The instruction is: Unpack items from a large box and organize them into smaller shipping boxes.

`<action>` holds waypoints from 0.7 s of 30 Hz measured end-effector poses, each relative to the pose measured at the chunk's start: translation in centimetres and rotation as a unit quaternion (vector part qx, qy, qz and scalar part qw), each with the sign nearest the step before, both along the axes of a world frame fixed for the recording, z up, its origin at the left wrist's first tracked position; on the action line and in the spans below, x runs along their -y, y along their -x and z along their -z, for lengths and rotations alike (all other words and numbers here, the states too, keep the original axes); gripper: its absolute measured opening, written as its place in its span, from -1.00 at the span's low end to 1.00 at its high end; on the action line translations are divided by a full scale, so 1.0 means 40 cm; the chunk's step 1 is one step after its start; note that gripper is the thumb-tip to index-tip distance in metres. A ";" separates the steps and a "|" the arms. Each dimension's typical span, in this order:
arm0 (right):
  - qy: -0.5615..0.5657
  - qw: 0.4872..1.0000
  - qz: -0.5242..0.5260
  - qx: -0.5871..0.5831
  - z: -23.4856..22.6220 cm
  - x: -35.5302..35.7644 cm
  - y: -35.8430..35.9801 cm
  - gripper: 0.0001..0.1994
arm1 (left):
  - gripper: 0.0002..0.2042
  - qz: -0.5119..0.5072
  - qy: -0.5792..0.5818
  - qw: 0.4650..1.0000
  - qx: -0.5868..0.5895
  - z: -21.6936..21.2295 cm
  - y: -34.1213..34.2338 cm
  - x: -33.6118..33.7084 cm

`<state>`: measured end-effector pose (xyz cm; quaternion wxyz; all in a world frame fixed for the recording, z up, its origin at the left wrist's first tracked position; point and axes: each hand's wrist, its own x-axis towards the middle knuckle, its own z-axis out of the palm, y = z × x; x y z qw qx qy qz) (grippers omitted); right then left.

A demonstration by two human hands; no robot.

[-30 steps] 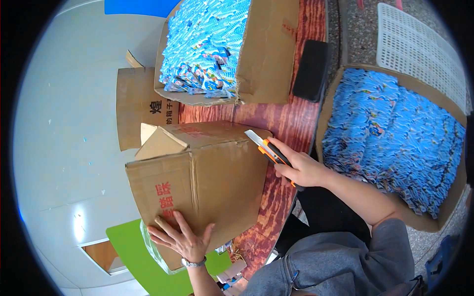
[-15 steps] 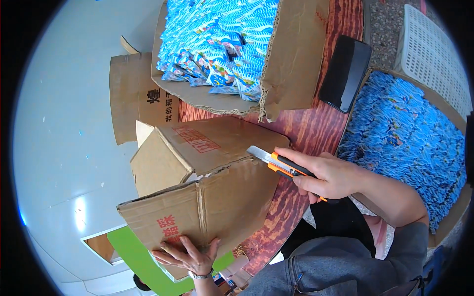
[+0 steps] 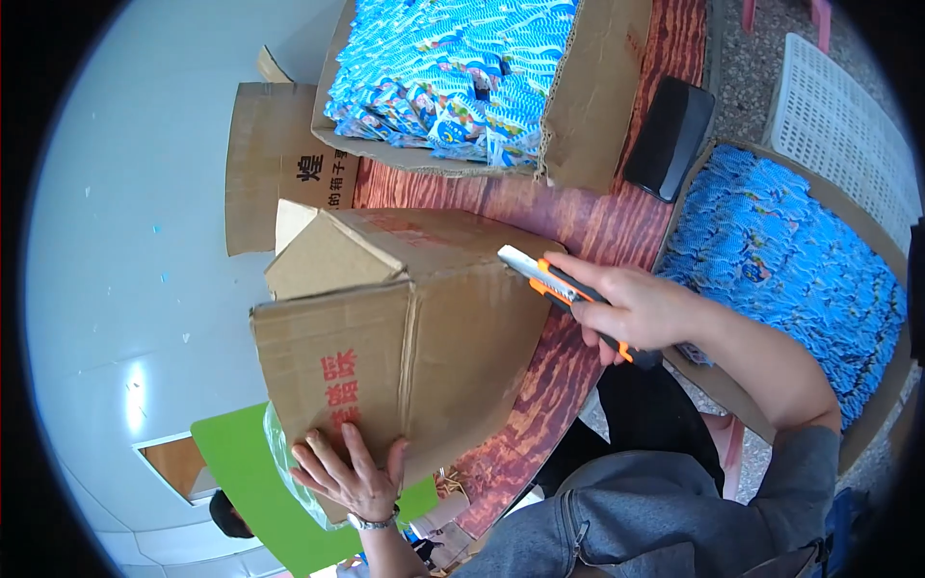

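Note:
A brown cardboard box (image 3: 482,328) with red print stands tilted on the red wood-patterned table, its side flaps lifted. My left hand (image 3: 352,472), a bracelet at its wrist, rests spread on the box's near left panel. In my right hand (image 3: 636,303) is an orange and black utility knife (image 3: 559,284). Its blade is out, and the tip lies at or just above the box's upper edge at the right; whether it touches I cannot tell. The right-hand fingers wrap round the knife's handle.
Behind stands an open carton (image 3: 588,116) of blue-and-white packets (image 3: 453,77). A black phone (image 3: 670,140) lies right of it on the table (image 3: 597,226). Another carton of blue packets (image 3: 790,279) and a white perforated basket (image 3: 838,125) are at the right. Another cardboard box (image 3: 275,164) stands far left.
The view has shifted a little. The box has tipped or turned away from me, with my left hand still on its panel. The knife stays near the box's edge.

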<state>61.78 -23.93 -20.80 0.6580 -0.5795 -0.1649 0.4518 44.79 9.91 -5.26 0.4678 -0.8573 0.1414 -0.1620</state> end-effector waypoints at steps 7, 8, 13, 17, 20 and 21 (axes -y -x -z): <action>0.013 0.999 0.015 0.030 -0.017 -0.039 0.055 -0.35 | -0.24 -0.010 -0.016 0.998 0.062 -0.114 0.070 -0.022; 0.016 0.998 0.040 0.039 -0.018 -0.050 0.071 -0.35 | -0.26 -0.058 0.095 0.993 0.025 -0.119 0.089 -0.048; 0.024 0.987 0.150 0.048 -0.014 -0.127 0.159 -0.37 | -0.29 -0.001 0.219 0.975 -0.029 -0.128 0.054 -0.055; 0.011 0.965 0.260 0.037 0.004 -0.209 0.228 -0.37 | -0.27 -0.077 0.254 0.964 -0.035 -0.137 0.069 -0.057; 0.017 0.953 0.299 0.050 0.014 -0.262 0.260 -0.36 | -0.28 -0.032 0.276 0.960 -0.029 -0.126 0.061 -0.073; 0.019 0.944 0.324 0.052 0.014 -0.279 0.273 -0.37 | -0.28 -0.013 0.276 0.961 -0.025 -0.123 0.061 -0.080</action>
